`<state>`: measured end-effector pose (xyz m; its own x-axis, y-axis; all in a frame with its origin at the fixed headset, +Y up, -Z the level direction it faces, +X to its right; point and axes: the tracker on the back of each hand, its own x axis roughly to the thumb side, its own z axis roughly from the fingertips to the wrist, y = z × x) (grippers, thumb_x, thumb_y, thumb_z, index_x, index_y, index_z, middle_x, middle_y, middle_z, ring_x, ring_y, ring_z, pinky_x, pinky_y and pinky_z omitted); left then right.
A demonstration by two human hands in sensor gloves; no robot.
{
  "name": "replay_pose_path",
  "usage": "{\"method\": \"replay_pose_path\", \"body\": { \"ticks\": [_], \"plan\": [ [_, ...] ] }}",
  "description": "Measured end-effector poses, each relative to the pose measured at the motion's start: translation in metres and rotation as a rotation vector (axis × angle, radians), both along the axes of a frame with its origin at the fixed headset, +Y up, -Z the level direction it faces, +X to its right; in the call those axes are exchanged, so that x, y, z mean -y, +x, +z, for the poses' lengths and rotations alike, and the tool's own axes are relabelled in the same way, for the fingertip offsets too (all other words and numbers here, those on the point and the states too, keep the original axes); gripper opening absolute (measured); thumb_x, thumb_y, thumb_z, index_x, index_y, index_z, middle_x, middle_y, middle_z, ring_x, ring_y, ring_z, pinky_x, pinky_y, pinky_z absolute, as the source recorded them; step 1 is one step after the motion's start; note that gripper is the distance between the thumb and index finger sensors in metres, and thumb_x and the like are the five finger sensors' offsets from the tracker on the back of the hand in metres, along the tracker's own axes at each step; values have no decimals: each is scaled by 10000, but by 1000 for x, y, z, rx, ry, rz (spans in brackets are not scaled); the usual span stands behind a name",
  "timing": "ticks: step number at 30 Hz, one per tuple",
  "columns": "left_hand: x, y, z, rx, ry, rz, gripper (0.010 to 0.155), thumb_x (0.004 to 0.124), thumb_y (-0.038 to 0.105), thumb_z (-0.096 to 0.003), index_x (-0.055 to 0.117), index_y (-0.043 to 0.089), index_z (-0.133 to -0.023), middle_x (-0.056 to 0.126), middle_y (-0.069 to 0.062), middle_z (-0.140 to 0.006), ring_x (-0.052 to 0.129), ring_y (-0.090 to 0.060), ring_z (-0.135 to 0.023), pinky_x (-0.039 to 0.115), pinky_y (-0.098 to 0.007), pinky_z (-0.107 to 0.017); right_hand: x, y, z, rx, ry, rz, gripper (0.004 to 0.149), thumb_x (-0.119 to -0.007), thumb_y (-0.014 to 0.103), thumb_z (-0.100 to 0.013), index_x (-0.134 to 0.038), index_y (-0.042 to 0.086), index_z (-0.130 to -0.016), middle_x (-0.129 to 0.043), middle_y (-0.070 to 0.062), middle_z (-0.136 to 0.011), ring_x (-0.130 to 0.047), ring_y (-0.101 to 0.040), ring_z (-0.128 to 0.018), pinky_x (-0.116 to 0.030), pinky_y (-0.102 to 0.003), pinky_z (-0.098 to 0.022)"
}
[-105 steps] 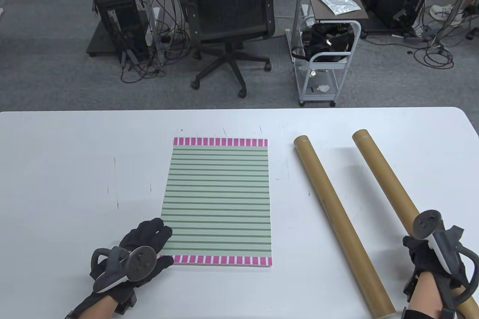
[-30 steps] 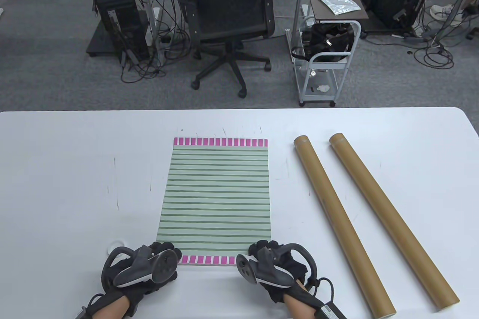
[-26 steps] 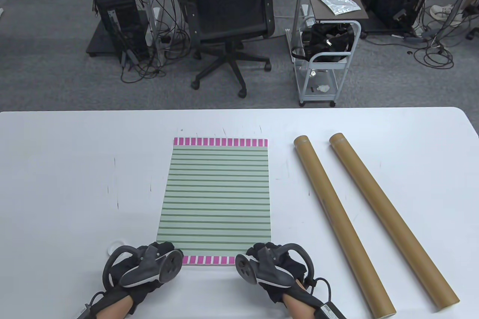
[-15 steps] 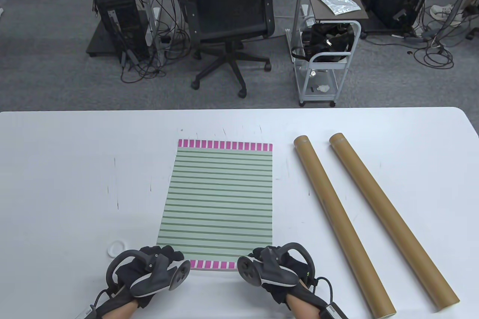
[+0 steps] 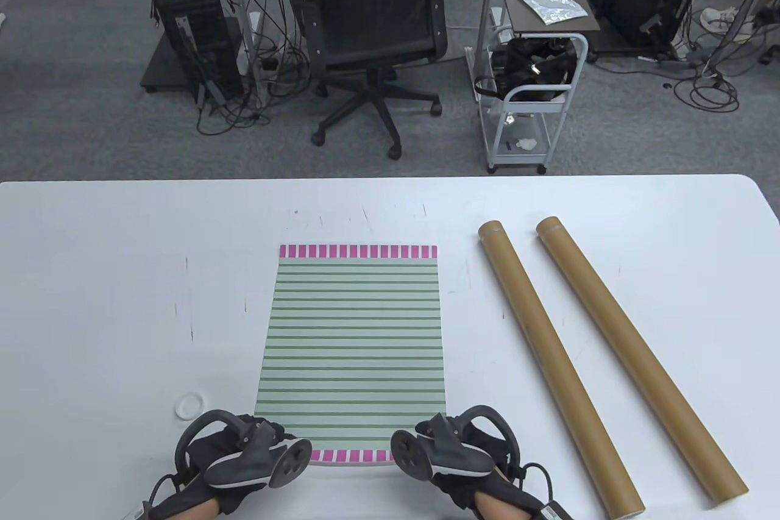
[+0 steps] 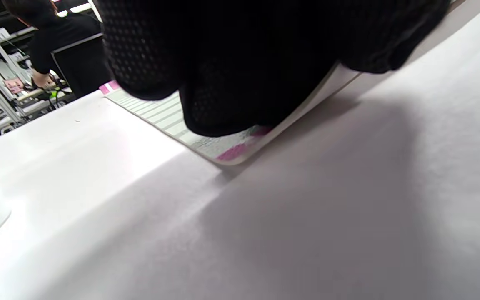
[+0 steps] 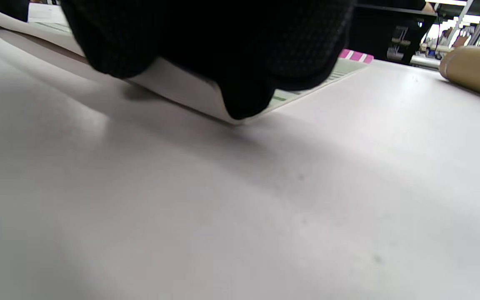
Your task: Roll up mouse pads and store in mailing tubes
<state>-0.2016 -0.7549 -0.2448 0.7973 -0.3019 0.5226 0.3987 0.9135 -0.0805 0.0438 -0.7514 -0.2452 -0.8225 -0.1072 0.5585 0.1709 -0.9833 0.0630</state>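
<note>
Barely begun — green striped mouse pad (image 5: 353,349) lay flat mid-table, unrolled. Near corners lifted, pinched by left hand (image 5: 234,462) and right hand (image 5: 454,459), fingers curled on the edge. Two brown mailing tubes (image 5: 557,361) lay alongside, right of the pad — nothing stored yet.

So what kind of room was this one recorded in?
Most likely an office or lab workspace: grey carpet, a black mesh office chair behind the white table, a black computer tower with tangled cables, and a white wheeled cart.
</note>
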Motion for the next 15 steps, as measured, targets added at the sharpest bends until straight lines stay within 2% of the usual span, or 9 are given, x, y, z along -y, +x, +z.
{"method": "replay_pose_path", "body": {
  "ticks": [3, 8, 11, 15],
  "plan": [
    [0, -1, 3, 3, -19, 6, 406, 839, 533, -364, 904, 356, -724, 1027, 90, -663, 1051, -81, -557, 901, -295, -506, 0, 0, 0, -6, -70, -27, 386, -808, 364, -396, -814, 282, -774, -903, 27, -702, -954, -137, -529, -836, -290, -446],
    [1, 1, 4, -2, -9, -10, 435, 827, 545, -361, 883, 354, -748, 1016, 86, -688, 1051, -94, -586, 903, -306, -516, 3, 4, -3, -12, -70, -74, 386, -812, 389, -386, -829, 275, -754, -911, 23, -669, -955, -136, -498, -835, -285, -429],
    [4, 2, 4, -10, -10, -10, 551, 801, 632, -307, 867, 333, -765, 1006, 64, -692, 1045, -112, -580, 897, -316, -510, 4, 5, -5, 4, -100, -84, 391, -791, 413, -398, -821, 272, -761, -902, 16, -678, -949, -144, -506, -829, -295, -437],
    [8, 4, 2, -29, 44, -24, 532, 774, 650, -284, 857, 361, -722, 1000, 90, -635, 1043, -83, -517, 900, -280, -462, 6, 4, -5, 25, -67, -79, 403, -778, 454, -384, -814, 286, -749, -902, 27, -658, -947, -135, -485, -831, -291, -421]
  ]
}}
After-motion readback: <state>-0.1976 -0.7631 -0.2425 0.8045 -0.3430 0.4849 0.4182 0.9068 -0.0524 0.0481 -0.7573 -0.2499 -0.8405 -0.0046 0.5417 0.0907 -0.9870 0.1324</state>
